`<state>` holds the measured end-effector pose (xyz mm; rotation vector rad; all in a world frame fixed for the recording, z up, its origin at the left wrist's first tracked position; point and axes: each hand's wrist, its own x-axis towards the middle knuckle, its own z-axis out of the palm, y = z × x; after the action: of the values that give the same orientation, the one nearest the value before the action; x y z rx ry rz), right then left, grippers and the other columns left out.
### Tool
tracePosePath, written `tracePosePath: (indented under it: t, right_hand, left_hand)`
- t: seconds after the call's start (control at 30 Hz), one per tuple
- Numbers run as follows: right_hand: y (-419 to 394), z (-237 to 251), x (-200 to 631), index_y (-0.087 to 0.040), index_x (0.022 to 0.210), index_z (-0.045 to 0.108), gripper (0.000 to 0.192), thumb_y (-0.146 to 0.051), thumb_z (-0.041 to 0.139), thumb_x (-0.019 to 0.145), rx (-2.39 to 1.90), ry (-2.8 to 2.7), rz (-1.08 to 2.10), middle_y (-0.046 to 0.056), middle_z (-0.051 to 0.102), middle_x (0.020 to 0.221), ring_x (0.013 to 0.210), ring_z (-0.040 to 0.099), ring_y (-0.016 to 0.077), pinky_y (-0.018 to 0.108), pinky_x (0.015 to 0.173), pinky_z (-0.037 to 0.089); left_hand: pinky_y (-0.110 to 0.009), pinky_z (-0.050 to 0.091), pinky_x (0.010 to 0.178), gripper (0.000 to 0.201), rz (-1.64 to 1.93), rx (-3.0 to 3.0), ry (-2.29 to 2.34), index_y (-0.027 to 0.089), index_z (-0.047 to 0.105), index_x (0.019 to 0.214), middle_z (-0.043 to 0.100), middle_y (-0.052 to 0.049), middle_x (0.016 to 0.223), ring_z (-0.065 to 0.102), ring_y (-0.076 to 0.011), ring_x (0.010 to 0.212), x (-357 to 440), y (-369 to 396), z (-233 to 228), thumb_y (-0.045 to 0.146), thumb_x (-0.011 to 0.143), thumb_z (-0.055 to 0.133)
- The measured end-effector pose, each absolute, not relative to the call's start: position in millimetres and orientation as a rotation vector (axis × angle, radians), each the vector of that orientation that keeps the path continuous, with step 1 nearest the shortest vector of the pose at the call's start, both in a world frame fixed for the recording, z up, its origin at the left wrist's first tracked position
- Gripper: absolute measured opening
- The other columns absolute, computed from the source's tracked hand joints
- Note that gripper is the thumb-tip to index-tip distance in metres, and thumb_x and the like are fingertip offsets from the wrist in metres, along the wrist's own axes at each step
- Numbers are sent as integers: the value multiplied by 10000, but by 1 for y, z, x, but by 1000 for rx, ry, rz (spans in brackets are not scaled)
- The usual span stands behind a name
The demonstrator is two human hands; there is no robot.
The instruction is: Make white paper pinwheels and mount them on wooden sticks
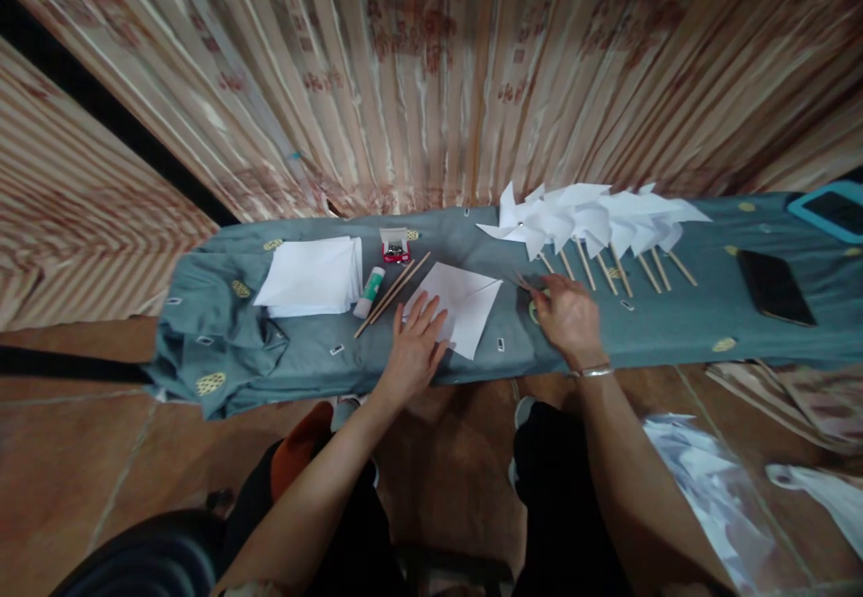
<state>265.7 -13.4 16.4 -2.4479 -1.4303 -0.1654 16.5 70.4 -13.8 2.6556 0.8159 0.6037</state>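
My left hand (416, 342) lies flat with fingers spread on the lower left part of a white paper square (468, 296). The square is turned corner-up, and a slit or crease runs in from its right corner. Just right of that corner, my right hand (567, 316) has its fingers closed around a pair of scissors (523, 282). Their blades point left toward the paper and a bit of green handle shows; the rest is hidden by the hand. Two wooden sticks (391, 296) and a glue stick (369, 292) lie left of the square.
A stack of white paper (308, 275) and a small red box of metal pins (395, 246) are on the cloth-covered table (431, 227). Paper pinwheels (593, 219) on sticks overlap at the right. Beyond them lie a black phone (775, 287) and a blue-framed device (832, 209). Curtains hang behind.
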Motion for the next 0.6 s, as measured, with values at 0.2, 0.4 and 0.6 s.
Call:
tracePosePath:
  t: [0.2, 0.4, 0.6]
  right_hand:
    - [3, 9, 208, -94, 1295, 575, 401, -258, 357, 1001, -2032, -1814, -327, 164, 543, 1416, 1347, 435, 290, 460, 1111, 336]
    - [5, -13, 198, -76, 1372, 512, 446, -280, 406, 990, -2124, -2018, -214, 178, 514, 1450, 1369, 414, 316, 487, 1112, 308]
    - [5, -27, 208, -71, 1384, 503, 468, -299, 406, 988, -2227, -2015, -170, 200, 526, 1432, 1327, 465, 317, 459, 1068, 356]
  left_hand:
    - [-647, 153, 1177, 406, 452, 2705, 791, 146, 524, 1331, 485, -155, 1477, 294, -314, 1461, 25, 65, -11, 241, 938, 490]
    - [-576, 251, 1178, 408, 372, 2647, 820, 120, 558, 1291, 503, -166, 1455, 338, -323, 1436, 24, 71, -19, 256, 905, 561]
    - [-542, 310, 1162, 398, 377, 2582, 808, 123, 567, 1279, 524, -168, 1433, 360, -310, 1427, 23, 73, -24, 290, 918, 549]
